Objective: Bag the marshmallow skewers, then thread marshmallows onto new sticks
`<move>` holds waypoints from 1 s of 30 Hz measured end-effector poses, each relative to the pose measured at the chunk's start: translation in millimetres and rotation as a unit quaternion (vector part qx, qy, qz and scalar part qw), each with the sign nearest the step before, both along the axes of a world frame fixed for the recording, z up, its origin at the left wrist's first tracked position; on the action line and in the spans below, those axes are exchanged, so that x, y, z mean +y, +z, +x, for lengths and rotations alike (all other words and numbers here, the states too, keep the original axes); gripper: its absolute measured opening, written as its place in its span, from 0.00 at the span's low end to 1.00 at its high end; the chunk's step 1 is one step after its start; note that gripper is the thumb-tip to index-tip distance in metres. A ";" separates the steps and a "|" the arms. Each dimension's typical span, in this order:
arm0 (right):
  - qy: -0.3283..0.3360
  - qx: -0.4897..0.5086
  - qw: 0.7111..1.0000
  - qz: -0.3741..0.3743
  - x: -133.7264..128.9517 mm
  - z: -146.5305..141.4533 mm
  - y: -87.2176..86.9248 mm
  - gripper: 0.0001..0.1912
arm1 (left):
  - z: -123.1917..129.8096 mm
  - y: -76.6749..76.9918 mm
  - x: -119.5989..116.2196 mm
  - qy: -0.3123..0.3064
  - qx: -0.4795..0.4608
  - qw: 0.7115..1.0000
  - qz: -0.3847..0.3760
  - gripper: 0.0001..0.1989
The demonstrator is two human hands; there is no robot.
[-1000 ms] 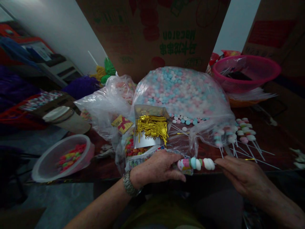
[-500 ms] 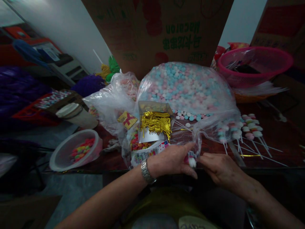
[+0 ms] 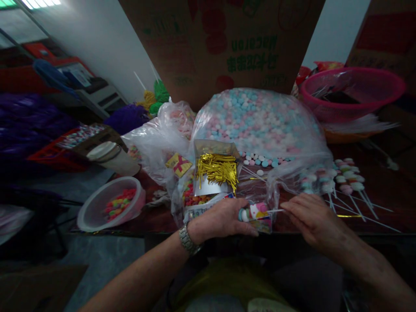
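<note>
My left hand (image 3: 221,221), with a watch on its wrist, is closed around a small clear printed bag (image 3: 264,225) at the table's front edge. A marshmallow skewer (image 3: 258,210) of pink, white, yellow and bluish pieces lies in or against this bag; which one I cannot tell. The skewer's white stick points right, and my right hand (image 3: 312,216) pinches its end. Just behind my left hand is a stack of printed bags (image 3: 208,204). Beyond it stands an open pouch of gold twist ties (image 3: 217,168).
A big clear bag of pastel candies (image 3: 260,119) fills the middle, before a cardboard box (image 3: 201,47). More skewers (image 3: 349,177) lie at right, below a pink basket (image 3: 354,93). A plastic bowl (image 3: 94,212) of bright candies stands left, near a lidded tub (image 3: 113,158).
My right hand has moved slightly right and up, away from my left hand. My left hand has shifted left, and more of the skewer, its stick and the small bag shows between them.
</note>
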State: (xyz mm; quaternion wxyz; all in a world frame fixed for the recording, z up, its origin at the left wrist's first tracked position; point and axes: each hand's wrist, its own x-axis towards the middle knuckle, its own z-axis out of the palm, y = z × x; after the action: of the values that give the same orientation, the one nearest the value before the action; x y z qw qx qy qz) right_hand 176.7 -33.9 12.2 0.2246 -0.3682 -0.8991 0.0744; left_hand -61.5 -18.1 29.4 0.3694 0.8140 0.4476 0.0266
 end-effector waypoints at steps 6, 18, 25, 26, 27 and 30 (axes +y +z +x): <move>0.017 0.017 0.998 -0.056 -8.8 -21.1 -7.3 0.09 | 14.6 -8.9 -8.9 -0.052 0.009 0.998 0.034 0.17; 0.061 0.046 0.996 -0.045 0.2 -28.2 3.9 0.08 | -37.0 19.3 -16.6 -0.033 -0.086 0.991 -0.102 0.18; 0.042 0.063 0.997 -0.034 3.2 -47.1 0.3 0.09 | -16.2 -11.4 -33.7 0.096 -0.163 0.969 -0.156 0.18; 0.008 0.109 0.993 -0.038 2.8 -47.7 -3.0 0.09 | -14.4 -12.2 -34.1 0.109 -0.168 0.967 -0.155 0.18; -0.035 0.163 0.984 -0.057 1.2 -49.0 -7.1 0.13 | -13.3 -12.2 -34.5 0.122 -0.168 0.966 -0.152 0.18; -0.089 0.287 0.922 -0.243 -11.2 -60.5 -22.2 0.18 | -13.0 -10.2 -36.6 0.127 -0.144 0.977 -0.092 0.16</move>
State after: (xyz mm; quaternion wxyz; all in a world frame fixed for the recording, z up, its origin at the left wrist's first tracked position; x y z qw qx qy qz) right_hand 116.2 -45.0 -10.0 0.3825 -0.4531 -0.7140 0.3723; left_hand -74.5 -54.6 19.2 0.4970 0.7007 0.4899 0.1483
